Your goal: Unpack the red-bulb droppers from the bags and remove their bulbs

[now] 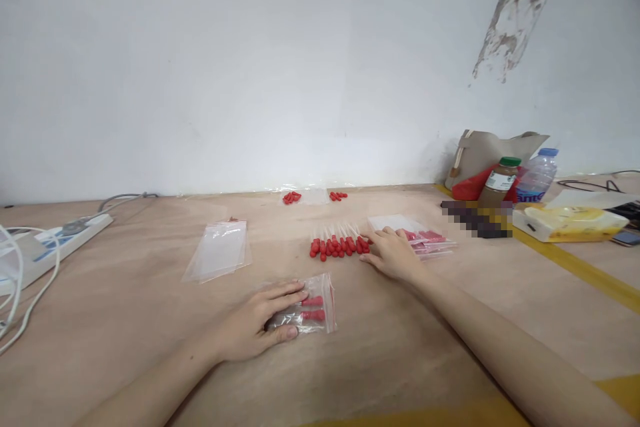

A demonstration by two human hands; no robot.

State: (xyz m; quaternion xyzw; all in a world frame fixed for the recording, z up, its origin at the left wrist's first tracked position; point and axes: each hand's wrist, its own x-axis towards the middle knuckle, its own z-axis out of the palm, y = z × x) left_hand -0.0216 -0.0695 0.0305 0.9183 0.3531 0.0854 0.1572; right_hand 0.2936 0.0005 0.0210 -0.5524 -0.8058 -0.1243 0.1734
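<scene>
My left hand [260,320] lies flat on a clear zip bag [331,307], its fingers spread. Inside that bag are two glass droppers with red rubber bulbs [314,314]; their stems are partly covered by my fingers. Farther up the table, a row of red-bulbed droppers [336,246] lies with bulbs toward me. At the right end of this row is my right hand [390,251], thumb and fingers apart. Its fingertips reach the outermost dropper; whether they touch it I cannot tell. Beyond this hand lie bags with red-bulbed droppers [427,237].
Flat clear bags [220,250] are stacked at left. Loose red bulbs [291,198] lie near the wall. A white power strip [55,250] with cables is far left. At right stand a green-capped bottle [500,180], a clear bottle [539,175] and a tissue pack [573,223].
</scene>
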